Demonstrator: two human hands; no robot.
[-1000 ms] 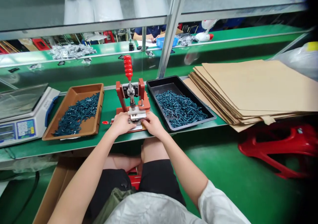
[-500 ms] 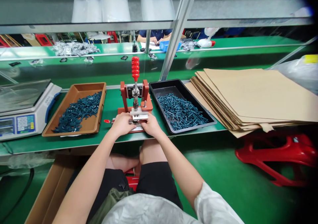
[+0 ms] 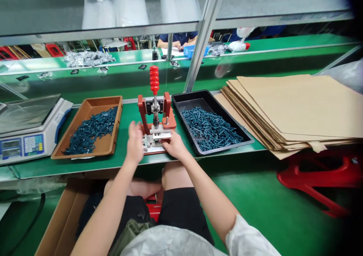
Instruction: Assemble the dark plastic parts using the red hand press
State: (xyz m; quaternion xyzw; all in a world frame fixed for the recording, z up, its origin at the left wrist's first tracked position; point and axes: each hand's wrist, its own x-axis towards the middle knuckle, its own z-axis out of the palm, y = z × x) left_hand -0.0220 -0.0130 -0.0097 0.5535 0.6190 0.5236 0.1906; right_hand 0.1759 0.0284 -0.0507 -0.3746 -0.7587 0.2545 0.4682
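A red-handled hand press (image 3: 154,112) stands on the green bench, its red knob (image 3: 154,80) pointing up. My left hand (image 3: 134,144) is raised just left of the press base, fingers apart and holding nothing. My right hand (image 3: 174,145) grips the metal jig plate (image 3: 151,144) at the front of the press. A brown tray (image 3: 113,116) of dark teal plastic parts lies to the left. A black tray (image 3: 193,101) of teal parts lies to the right.
A digital scale (image 3: 31,131) stands at the left end of the bench. A stack of cardboard sheets (image 3: 292,112) lies to the right, above a red stool (image 3: 314,176). An open cardboard box (image 3: 64,218) sits below the bench. A co-worker (image 3: 177,40) sits across the bench.
My left hand has lifted off the press and now stands upright with its fingers apart. My right hand stays on the jig plate. The view has shifted slightly.
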